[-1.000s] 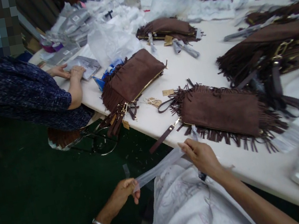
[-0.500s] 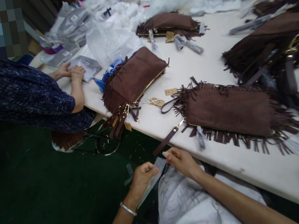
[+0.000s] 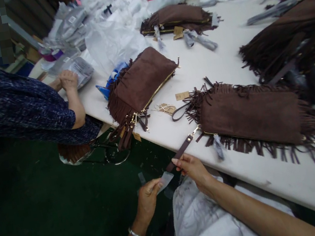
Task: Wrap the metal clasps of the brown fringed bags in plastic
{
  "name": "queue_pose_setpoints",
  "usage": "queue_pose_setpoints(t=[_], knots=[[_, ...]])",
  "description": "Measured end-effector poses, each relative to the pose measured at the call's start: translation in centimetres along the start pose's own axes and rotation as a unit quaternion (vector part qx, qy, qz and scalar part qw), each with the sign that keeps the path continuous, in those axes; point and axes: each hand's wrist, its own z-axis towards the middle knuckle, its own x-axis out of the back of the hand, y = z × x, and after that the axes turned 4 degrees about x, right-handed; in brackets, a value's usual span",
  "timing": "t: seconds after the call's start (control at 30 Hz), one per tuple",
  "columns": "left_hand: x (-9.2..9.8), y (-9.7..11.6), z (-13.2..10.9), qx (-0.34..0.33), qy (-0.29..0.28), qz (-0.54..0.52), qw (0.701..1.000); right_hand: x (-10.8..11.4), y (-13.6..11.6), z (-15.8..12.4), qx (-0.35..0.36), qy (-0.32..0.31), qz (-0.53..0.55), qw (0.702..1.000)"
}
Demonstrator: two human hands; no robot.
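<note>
My left hand (image 3: 147, 196) pinches a small clear plastic sleeve (image 3: 166, 180) just off the table's front edge. Beside it, my right hand (image 3: 191, 169) is closed on the dark brown wrist strap (image 3: 181, 151), near the strap's free end. That end meets the mouth of the sleeve; whether it is inside, I cannot tell. A gold clip joins the strap to a brown fringed bag (image 3: 248, 114) lying flat on the table. From the bag's zipper hangs a plastic-wrapped pull (image 3: 218, 147).
A second fringed bag (image 3: 147, 81) lies left on the white table (image 3: 215, 63), a third (image 3: 179, 16) behind, more at right (image 3: 305, 22). Tan tags (image 3: 182, 95) lie between. At left a co-worker's hand (image 3: 69, 80) rests on plastic-wrapped packets. Plastic bags (image 3: 112, 36) heap at the back.
My right hand has taken hold of the strap, which hung free before. The sleeve in my left hand has come to the strap's end. The co-worker's hands have shifted on the packets.
</note>
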Motion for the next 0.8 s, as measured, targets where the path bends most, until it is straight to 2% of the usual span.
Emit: queue_pose_setpoints(t=[0.3,0.6,0.8], knots=[[-0.3,0.6,0.4,-0.046,0.019,0.007,0.999,0.6,-0.3,-0.5,0.01,-0.014,0.013,1.0],[-0.7,1.3,0.2,-0.035,0.021,0.008,0.999,0.8,-0.5,-1.0,-0.001,-0.017,-0.001,1.0],[-1.8,2.0,0.4,-0.011,0.014,-0.033,0.999,0.9,-0.5,-0.9,-0.001,-0.018,-0.01,1.0]])
